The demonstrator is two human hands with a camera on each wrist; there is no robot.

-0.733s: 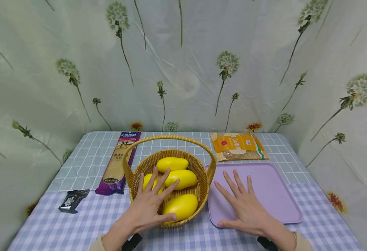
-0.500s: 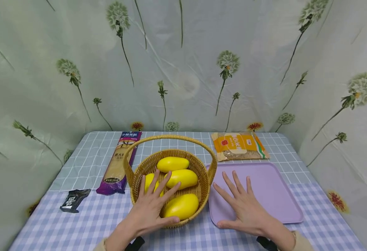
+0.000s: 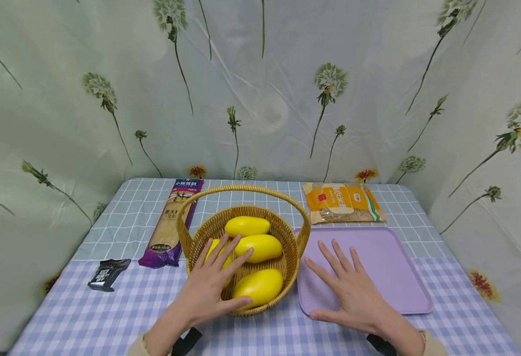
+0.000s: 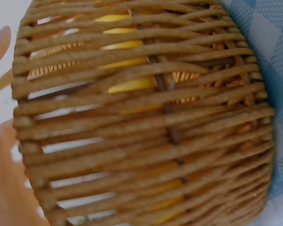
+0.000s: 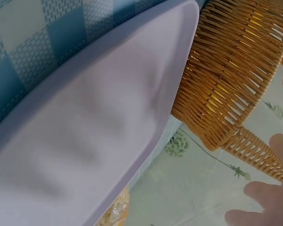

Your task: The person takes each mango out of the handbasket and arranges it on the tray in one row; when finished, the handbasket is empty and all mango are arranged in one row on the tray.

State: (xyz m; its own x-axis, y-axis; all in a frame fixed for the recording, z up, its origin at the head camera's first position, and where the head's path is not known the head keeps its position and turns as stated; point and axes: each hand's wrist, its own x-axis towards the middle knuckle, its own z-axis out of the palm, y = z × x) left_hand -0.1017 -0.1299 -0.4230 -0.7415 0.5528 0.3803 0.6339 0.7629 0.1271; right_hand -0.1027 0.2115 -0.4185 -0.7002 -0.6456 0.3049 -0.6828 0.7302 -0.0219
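- Grip of the left hand (image 3: 208,290) is wide: it is spread and holds nothing. It covers the lower left of the basket (image 3: 283,226) in the head view; whether it touches the wicker, I cannot tell.
- Grip of the right hand (image 3: 354,296) is also wide and holds nothing. It appears over the left part of the tray (image 3: 389,269); in the right wrist view, its visible fingers (image 5: 266,193) are apart from the tray.
- Basket stands upright at lower centre of the frame, with four yellow fruits (image 3: 259,287) inside, one partly hidden by the left hand. Tray lies flat to the right, just beside it.
- Change is small: compared with the earlier frames, the whole scene sits slightly higher, so probably the head tilted down. Basket, fruits and tray keep their places to each other, and both hands stay spread.
- For the work, I judge this means that handling has not begun.
- Pasta pack (image 3: 171,222), black pack (image 3: 108,274) at left and orange bag (image 3: 345,202) at upper right are away from both hands.
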